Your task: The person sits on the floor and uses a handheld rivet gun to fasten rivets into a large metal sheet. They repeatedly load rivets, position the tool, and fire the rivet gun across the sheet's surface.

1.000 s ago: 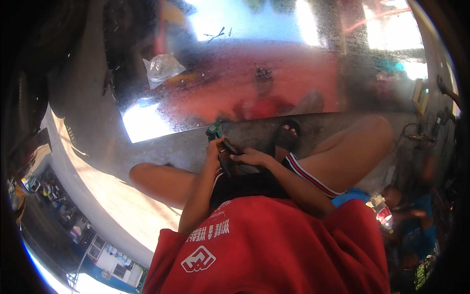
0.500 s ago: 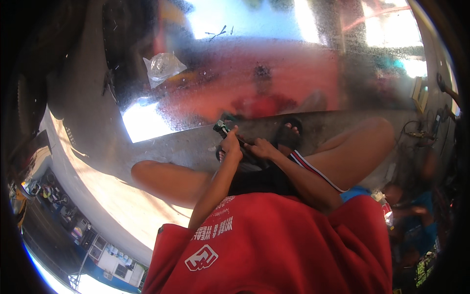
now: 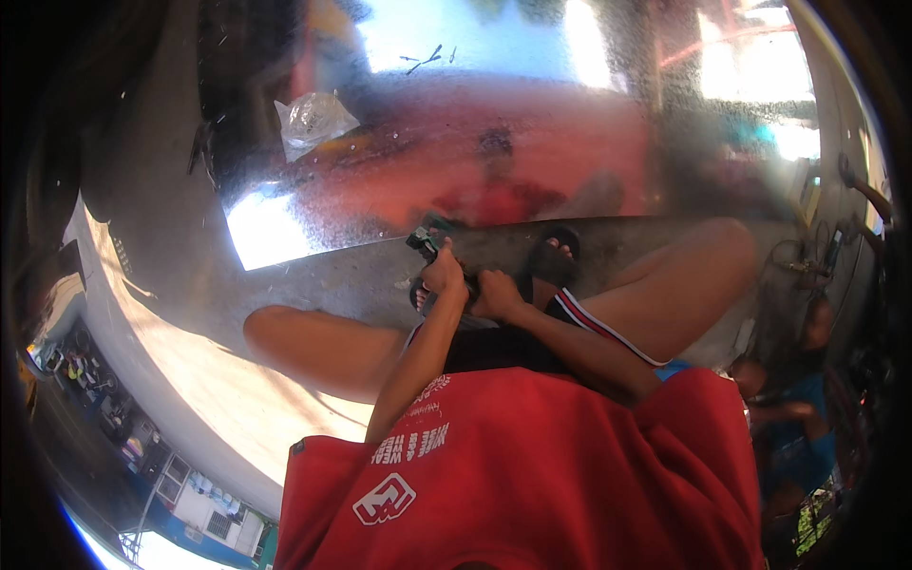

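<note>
My left hand point(image 3: 443, 274) is closed round a dark hand tool with a green and silvery head point(image 3: 421, 242). The head points away from me, toward the near edge of a large shiny metal sheet point(image 3: 399, 161). Close beside it on the right, my right hand point(image 3: 497, 294) is curled, fingers bent inward. It seems to grip the dark rear part of the same tool, though the fingers and shadow hide most of that part. Both hands are low between my bent legs, above my sandalled feet.
On the sheet lie a clear plastic bag point(image 3: 316, 123) with small contents and a few thin dark pieces point(image 3: 427, 60). A person in blue point(image 3: 798, 446) sits at the right, near cables and tools point(image 3: 817, 252) on the floor. Sunlit concrete point(image 3: 190, 351) runs along the left.
My right hand has drawn a little closer to the left, its fingers more tightly curled. My left hand keeps its hold on the tool. The whole view has shifted slightly.
</note>
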Available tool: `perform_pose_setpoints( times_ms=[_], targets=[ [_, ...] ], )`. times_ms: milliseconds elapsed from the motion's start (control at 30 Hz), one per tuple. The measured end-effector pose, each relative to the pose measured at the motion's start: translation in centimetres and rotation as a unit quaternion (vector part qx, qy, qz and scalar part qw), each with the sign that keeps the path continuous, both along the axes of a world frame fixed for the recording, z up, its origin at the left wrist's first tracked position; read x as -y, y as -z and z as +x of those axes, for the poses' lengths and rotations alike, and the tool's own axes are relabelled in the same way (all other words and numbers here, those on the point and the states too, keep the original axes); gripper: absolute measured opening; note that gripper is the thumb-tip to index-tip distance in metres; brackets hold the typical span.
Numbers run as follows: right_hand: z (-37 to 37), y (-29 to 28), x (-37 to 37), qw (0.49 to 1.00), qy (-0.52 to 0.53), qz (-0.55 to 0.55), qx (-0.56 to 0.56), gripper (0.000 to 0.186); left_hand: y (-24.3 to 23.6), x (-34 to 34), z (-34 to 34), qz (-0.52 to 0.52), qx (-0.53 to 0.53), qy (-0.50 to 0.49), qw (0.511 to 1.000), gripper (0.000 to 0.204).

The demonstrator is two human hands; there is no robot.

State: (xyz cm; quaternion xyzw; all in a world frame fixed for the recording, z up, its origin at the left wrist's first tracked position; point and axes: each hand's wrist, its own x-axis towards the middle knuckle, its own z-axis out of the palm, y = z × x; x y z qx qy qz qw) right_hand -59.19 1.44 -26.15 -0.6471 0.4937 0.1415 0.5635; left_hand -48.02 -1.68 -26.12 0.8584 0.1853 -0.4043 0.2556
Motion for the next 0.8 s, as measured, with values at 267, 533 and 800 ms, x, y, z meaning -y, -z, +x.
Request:
perform_pose_setpoints(
  times_ms=[267, 533, 800],
  targets=[
    [-1.8, 0.1, 1.4, 0.979, 0.113, 0.027, 0.168, 0.045, 0.2, 2.0, -0.5, -0.005, -0.042, 0.039, 0.998, 0.037],
    [-2.6, 1.7, 2.8, 0.983, 0.109, 0.103, 0.109, 0.035, -2.1, -0.3, 4.6, -0.107, -0.292, -0.04, 0.949, 0.037],
    [-1.9, -0.2, 3.6, 0.987, 0.05, 0.145, 0.056, 0.039, -0.7, 0.0, 1.8, -0.107, -0.136, -0.068, 0.983, 0.034]
  ],
)
